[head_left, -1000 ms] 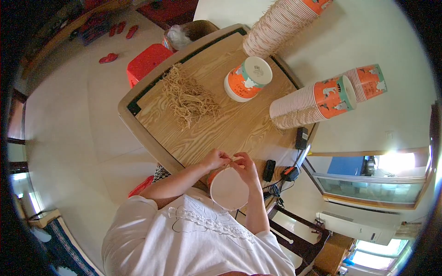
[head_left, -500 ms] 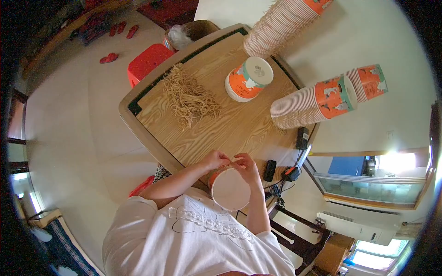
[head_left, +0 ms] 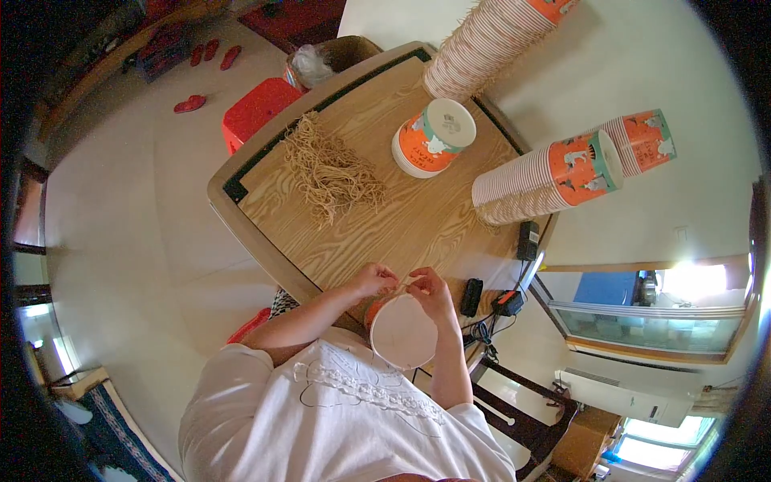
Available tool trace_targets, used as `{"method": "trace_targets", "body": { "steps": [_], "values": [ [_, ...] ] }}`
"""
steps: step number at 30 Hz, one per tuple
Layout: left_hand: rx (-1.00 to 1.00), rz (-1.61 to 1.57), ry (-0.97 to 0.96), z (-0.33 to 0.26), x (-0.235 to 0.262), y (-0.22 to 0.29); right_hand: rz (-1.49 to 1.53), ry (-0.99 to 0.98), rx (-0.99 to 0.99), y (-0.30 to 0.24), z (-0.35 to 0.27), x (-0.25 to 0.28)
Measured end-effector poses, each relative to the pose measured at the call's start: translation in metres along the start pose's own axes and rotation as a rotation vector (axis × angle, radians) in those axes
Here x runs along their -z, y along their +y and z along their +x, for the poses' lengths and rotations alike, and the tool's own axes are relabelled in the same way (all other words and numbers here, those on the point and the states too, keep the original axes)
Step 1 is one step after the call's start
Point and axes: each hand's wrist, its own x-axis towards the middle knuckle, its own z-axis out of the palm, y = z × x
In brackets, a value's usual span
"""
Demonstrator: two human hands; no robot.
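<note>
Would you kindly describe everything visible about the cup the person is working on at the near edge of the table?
The cup is a round paper-like tub with an orange side showing at its left and a pale, plain circular face turned toward the camera. It sits tilted at the near edge of the wooden table, against the person's lap. The left hand and the right hand both pinch at its far rim, apparently with a thin straw-coloured string between them.

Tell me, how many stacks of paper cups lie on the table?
3: a long stack at the far edge, and two shorter stacks, and, side by side on the right. Others may be out of view.
</note>
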Motion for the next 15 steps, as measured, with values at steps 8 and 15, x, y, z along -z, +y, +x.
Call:
{"method": "trace_targets", "body": {
  "steps": [8,15],
  "values": [
    [0.039,-0.117,-0.037,-0.003,-0.007,0.014,0.025,0.004,-0.009,-0.002,0.003,0.002],
    [-0.101,-0.058,-0.005,0.017,-0.008,-0.009,0.005,-0.029,-0.019,-0.002,0.008,0.002]
  ]
}}
